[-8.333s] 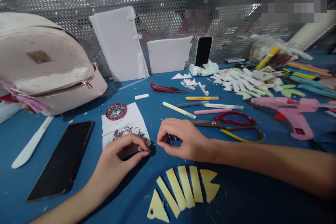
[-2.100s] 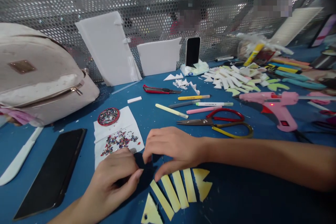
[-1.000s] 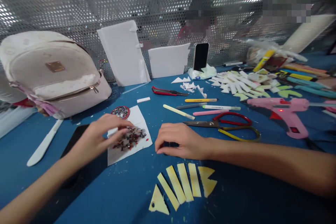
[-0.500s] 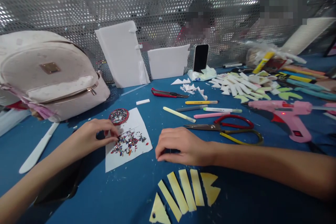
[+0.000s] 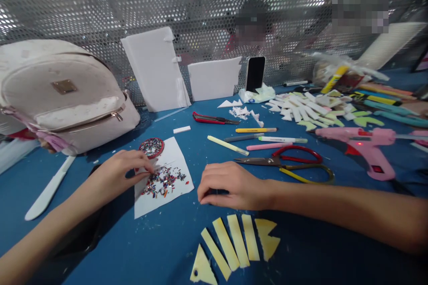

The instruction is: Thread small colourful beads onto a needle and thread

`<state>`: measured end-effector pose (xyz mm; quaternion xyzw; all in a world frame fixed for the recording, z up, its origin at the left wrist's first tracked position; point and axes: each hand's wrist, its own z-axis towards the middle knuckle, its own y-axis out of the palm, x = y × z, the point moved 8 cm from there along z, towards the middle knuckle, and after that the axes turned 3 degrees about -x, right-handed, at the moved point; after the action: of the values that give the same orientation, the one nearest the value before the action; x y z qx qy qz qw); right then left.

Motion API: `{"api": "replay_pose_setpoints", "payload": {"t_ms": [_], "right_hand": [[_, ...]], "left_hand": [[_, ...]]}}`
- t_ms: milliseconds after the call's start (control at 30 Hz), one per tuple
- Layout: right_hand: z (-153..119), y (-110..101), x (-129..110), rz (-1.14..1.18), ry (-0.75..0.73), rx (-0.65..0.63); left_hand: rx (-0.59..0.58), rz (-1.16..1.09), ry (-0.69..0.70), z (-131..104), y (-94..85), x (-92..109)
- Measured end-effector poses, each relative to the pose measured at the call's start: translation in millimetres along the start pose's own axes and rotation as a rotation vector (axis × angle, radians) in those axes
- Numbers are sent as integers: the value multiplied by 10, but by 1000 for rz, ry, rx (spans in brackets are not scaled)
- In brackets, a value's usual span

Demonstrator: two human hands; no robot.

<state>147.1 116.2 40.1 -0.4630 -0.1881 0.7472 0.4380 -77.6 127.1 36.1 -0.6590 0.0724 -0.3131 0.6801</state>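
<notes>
My left hand [image 5: 125,169] is closed in a pinch over the left side of a white paper sheet [image 5: 179,151]. From its fingertips a thin needle [image 5: 165,165] seems to stick out to the right, faint and hard to make out. Small multicoloured beads [image 5: 167,182] lie scattered on the paper under it. Just behind the fingers is a red-rimmed round piece [image 5: 152,147] filled with similar beads. My right hand [image 5: 230,185] rests on the blue table with fingers curled inward; whatever they may hold is hidden. In front of it lie yellow fish-shaped pieces [image 5: 234,240], cut into strips.
Scissors [image 5: 261,161], several markers [image 5: 256,130] and a red cutter knife [image 5: 210,118] lie beyond my right hand. A pink glue gun [image 5: 377,151] is at right, near white offcuts [image 5: 301,107]. At left are a backpack [image 5: 67,98] and a white plastic knife [image 5: 50,189].
My left hand's fingertips have shifted slightly up and right, with the thin needle still at them. My right hand stays where it was.
</notes>
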Motion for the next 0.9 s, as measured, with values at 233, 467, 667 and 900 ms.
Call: {"api": "replay_pose_setpoints", "payload": {"t_ms": [233,467,667,900], "right_hand": [[7,4,-1,-22,15,-22],[6,7,-3,-21,4,-24],[-2,1,-4,-12,-3,-12],[9,0,-6,-20,6,-18]], "left_hand": [[-18,54,-35,-63,116,-127],[-64,25,-71,-51,172,-134],[-91,-1,-41,-19,115,-95],[-106,23,-9,-28,75,-100]]}}
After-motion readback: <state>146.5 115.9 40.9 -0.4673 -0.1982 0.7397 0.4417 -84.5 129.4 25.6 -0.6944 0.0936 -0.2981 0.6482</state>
